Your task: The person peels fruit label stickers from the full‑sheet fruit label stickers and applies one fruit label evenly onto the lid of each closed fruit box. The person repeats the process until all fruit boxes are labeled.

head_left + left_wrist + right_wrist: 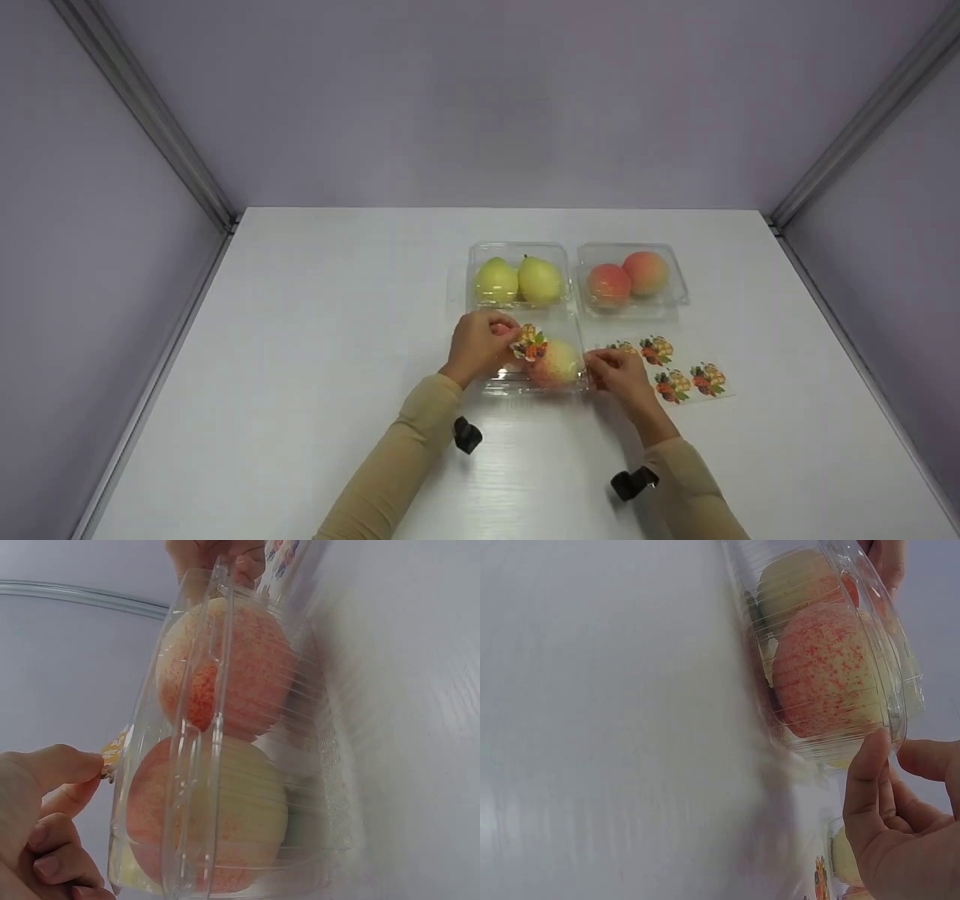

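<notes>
Left hand (480, 345) grip pinches fruit sticker (529, 343) over lid of clear clamshell box (536, 375), near worktop (337, 337) centre. Right hand (616, 371) grip: thumb and fingers curled on box's right rim. Two peaches (225, 667) inside. Sticker sheet (675, 371) just right of box. Pear box (517, 279) touching behind; peach box (631, 279) near. Wide bare worktop left and front; edges far.
</notes>
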### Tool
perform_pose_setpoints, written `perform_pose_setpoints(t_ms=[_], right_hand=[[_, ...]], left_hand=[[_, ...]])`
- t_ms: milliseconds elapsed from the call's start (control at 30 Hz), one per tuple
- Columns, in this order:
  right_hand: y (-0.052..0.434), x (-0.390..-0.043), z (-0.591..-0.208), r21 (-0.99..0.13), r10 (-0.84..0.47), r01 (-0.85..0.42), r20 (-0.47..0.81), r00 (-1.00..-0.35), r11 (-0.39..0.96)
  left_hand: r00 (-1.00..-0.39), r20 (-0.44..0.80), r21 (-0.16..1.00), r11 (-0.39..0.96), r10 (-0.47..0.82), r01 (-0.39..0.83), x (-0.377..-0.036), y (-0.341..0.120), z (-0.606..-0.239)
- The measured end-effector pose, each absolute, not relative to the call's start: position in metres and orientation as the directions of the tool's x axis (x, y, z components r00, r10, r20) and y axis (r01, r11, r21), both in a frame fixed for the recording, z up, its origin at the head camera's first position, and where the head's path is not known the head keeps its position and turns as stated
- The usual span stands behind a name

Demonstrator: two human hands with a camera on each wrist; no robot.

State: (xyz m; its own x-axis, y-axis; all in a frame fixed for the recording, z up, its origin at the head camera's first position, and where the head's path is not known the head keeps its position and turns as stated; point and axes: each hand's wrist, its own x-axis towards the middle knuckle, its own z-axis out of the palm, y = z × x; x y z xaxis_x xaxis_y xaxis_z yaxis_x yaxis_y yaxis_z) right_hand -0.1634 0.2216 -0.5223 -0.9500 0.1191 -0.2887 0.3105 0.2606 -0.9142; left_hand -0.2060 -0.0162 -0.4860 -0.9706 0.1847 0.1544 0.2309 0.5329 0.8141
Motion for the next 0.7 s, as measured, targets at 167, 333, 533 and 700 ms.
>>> perform_pose_setpoints(t_ms=[167, 333, 533, 700], right_hand=[[0.2217, -0.1632, -0.5210, -0.912, 0.122, 0.312, -0.289, -0.950, 0.267], [0.2222, -0.1635, -0.5209, -0.911, 0.126, 0.312, -0.288, -0.949, 0.268], [0.2235, -0.1621, -0.5208, -0.913, 0.113, 0.306, -0.286, -0.952, 0.271], [0.2233, -0.1608, -0.5204, -0.916, 0.110, 0.295, -0.275, -0.955, 0.272]], left_hand=[[-0.977, 0.119, 0.824, 0.531, 0.175, 0.196, -0.2067, -0.0158, -0.4858], [-0.979, 0.112, 0.829, 0.527, 0.170, 0.187, -0.2075, -0.0147, -0.4875], [-0.981, 0.108, 0.823, 0.540, 0.159, 0.178, -0.2070, -0.0135, -0.4891], [-0.982, 0.109, 0.830, 0.530, 0.152, 0.175, -0.2051, -0.0126, -0.4887]])
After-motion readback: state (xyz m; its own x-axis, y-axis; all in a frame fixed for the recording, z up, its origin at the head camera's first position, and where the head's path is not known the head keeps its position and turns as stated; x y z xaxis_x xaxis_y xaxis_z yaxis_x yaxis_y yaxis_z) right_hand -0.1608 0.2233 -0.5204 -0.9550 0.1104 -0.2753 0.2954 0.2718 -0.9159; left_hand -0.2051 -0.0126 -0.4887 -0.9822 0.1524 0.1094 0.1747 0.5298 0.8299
